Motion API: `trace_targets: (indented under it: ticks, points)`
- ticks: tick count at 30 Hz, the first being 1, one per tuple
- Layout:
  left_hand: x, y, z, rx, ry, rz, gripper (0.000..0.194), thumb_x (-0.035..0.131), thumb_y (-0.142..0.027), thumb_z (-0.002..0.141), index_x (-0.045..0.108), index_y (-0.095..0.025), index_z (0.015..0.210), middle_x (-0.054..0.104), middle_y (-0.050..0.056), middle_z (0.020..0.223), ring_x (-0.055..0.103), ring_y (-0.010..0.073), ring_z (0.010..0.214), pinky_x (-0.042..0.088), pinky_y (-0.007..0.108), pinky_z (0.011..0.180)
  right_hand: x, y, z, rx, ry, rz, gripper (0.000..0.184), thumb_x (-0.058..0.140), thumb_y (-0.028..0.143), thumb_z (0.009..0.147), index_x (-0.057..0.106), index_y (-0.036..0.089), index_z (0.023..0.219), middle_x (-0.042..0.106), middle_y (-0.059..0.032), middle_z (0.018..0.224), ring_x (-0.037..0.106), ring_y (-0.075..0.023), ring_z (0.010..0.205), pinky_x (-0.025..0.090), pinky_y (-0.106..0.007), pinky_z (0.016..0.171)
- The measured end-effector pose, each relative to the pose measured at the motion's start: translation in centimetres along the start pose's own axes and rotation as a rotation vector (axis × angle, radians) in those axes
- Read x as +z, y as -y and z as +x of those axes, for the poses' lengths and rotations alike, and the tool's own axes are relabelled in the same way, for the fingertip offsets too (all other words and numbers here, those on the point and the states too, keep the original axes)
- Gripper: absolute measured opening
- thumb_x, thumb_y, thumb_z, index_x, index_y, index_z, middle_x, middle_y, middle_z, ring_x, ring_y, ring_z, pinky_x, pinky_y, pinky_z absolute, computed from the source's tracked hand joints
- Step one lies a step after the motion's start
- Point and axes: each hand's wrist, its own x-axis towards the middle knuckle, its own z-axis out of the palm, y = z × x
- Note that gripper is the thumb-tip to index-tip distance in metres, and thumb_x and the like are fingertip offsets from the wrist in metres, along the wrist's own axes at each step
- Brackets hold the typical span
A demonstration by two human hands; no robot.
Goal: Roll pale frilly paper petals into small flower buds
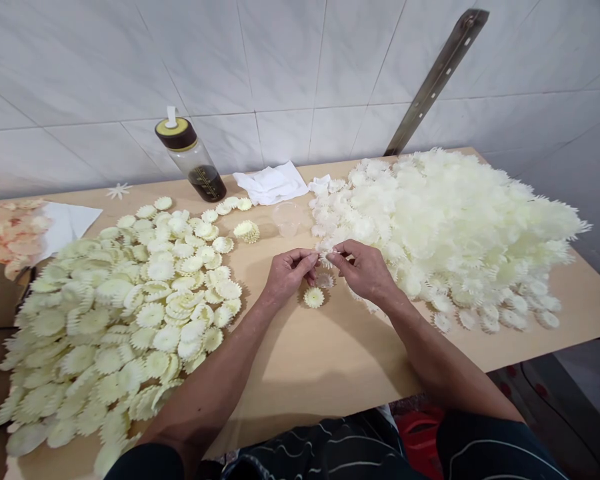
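My left hand point(291, 275) and my right hand point(364, 269) meet over the middle of the table, both with fingers pinched. Between their fingertips is a small whitish artificial flower petal piece point(326, 257), partly hidden by the fingers. Just below the left fingertips a pale yellow scalloped petal disc point(314, 297) lies on the wood. Beside it, under the hands, rests a more see-through petal piece point(325, 281). A short stack of yellowish discs point(247, 231) lies on its side to the upper left of my left hand.
Yellowish petal discs form a wide heap point(145, 307) on the left; a taller heap of translucent white petals point(460, 227) covers the right. Behind stand a bottle of dark liquid point(200, 167), white tissue point(273, 183) and a leaning metal bar point(435, 83). Pinkish petals point(13, 230) lie far left.
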Motion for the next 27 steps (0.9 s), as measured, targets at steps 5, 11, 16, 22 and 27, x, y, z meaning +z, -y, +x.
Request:
trace_targets:
  ticks: [5,11,16,22,27]
  points:
    - [0.1,-0.2,0.0,0.001,-0.029,-0.03,0.041,0.082,-0.049,0.083,0.08,-0.011,0.098,0.072,0.005,0.071,0.062,0.0129,0.055,0.054,0.026,0.053,0.1,-0.3,0.0,-0.03,0.009,-0.037,0.025,0.056,0.038,0.102,0.07,0.021,0.09,0.073,-0.0051,0.084,0.069,-0.0199,0.071,0.049,-0.032,0.067]
    - [0.1,-0.2,0.0,-0.005,-0.045,-0.025,0.043,0.083,-0.05,0.082,0.08,-0.011,0.099,0.073,0.006,0.073,0.062,0.0131,0.055,0.054,0.027,0.052,0.3,-0.4,-0.2,-0.062,0.02,-0.045,0.036,0.045,0.04,0.108,0.063,0.022,0.082,0.068,-0.0055,0.084,0.067,-0.0193,0.07,0.049,-0.032,0.066]
    - [0.2,0.0,0.0,-0.023,-0.027,-0.003,0.044,0.083,-0.052,0.082,0.078,-0.011,0.096,0.071,0.005,0.071,0.062,0.0136,0.055,0.054,0.027,0.052,0.5,0.2,-0.2,-0.081,-0.044,-0.049,0.038,0.045,0.044,0.108,0.066,0.022,0.084,0.07,-0.0062,0.085,0.067,-0.0203,0.074,0.05,-0.034,0.07]
    - [0.2,0.1,-0.1,-0.027,-0.029,0.006,0.045,0.084,-0.052,0.081,0.075,-0.012,0.101,0.07,0.003,0.065,0.064,0.0152,0.054,0.054,0.028,0.055,1.2,0.5,-0.3,-0.172,-0.128,-0.018,0.031,0.053,0.041,0.106,0.075,0.024,0.092,0.078,-0.009,0.103,0.072,-0.0232,0.096,0.057,-0.036,0.084]
    - [0.3,-0.1,-0.1,-0.015,-0.039,-0.024,0.047,0.084,-0.054,0.081,0.074,-0.012,0.099,0.071,0.004,0.068,0.064,0.0154,0.055,0.054,0.028,0.054,1.9,-0.3,-0.1,-0.216,-0.198,-0.025,0.028,0.056,0.036,0.105,0.079,0.024,0.099,0.077,-0.011,0.115,0.073,-0.0241,0.107,0.061,-0.038,0.088]
